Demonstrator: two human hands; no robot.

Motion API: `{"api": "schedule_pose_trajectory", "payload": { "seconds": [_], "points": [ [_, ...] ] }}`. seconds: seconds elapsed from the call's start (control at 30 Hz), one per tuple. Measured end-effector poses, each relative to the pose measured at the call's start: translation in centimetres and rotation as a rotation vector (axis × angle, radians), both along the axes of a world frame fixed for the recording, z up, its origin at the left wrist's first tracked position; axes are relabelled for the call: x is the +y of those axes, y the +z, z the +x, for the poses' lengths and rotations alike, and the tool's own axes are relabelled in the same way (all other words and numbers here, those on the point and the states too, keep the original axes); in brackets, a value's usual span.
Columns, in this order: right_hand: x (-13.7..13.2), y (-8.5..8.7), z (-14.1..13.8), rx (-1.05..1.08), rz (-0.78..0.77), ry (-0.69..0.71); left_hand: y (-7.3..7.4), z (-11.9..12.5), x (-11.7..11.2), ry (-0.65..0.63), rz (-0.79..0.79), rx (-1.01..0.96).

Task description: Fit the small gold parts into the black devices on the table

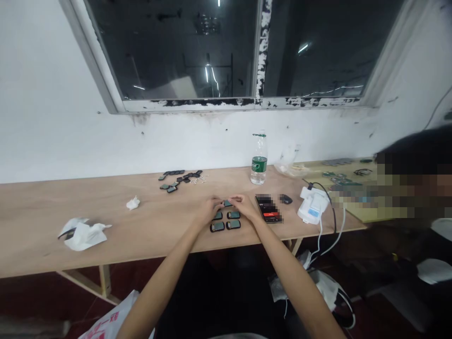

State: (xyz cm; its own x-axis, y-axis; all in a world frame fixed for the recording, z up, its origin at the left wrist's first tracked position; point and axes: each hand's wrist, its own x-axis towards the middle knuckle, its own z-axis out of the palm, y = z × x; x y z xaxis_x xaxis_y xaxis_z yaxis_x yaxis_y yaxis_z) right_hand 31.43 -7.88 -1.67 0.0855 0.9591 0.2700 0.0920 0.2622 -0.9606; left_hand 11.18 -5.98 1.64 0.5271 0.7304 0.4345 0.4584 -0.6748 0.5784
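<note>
Between my two hands, just above the wooden table, is a small dark rectangular module (227, 203) with a grey-green face. My left hand (211, 208) pinches its left side, and the fingers of my right hand (243, 205) close on its right side. Several similar modules lie in rows close to my wrists, among them a lower left module (217, 226), a lower right module (233, 224) and an upper right module (233, 214). The left hand partly covers another module (218, 215).
Farther back lie a loose group of dark modules (184, 179) and small white bits (199, 180). A water bottle (259, 165), phone (269, 208), black mouse-like object (286, 199) and white power strip (312, 205) stand right. Crumpled tissue (84, 235) lies left; a person sits right.
</note>
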Motion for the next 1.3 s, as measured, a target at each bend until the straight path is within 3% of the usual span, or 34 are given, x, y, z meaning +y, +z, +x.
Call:
{"api": "schedule_pose_trajectory", "payload": {
  "seconds": [0.13,0.33,0.43,0.6,0.77,1.0,1.3],
  "points": [
    [0.1,-0.3,0.1,0.026,0.012,-0.002,0.5,0.5,0.1,0.011,-0.070,-0.067],
    [-0.1,-0.3,0.1,0.072,-0.017,0.009,0.9,0.5,1.8,0.022,-0.428,-0.192],
    [-0.4,-0.1,0.1,0.041,0.000,0.022,0.5,0.4,3.0,0.022,-0.509,-0.225],
    [-0.5,0.3,0.0,-0.020,0.031,0.015,0.7,0.2,3.2,-0.024,-0.473,-0.179],
    [-0.3,0.1,0.3,-0.239,0.062,-0.179,1.7,-2.1,1.3,0.065,-0.190,-0.042],
    [-0.9,0.3,0.4,-0.538,-0.053,-0.302,1.0,-7.0,-1.2,-0.033,-0.211,0.128],
    [-2.1,1.5,-0.1,-0.696,-0.063,-0.272,0.5,-7.9,-1.6,-0.009,-0.248,0.193]
  ]
}}
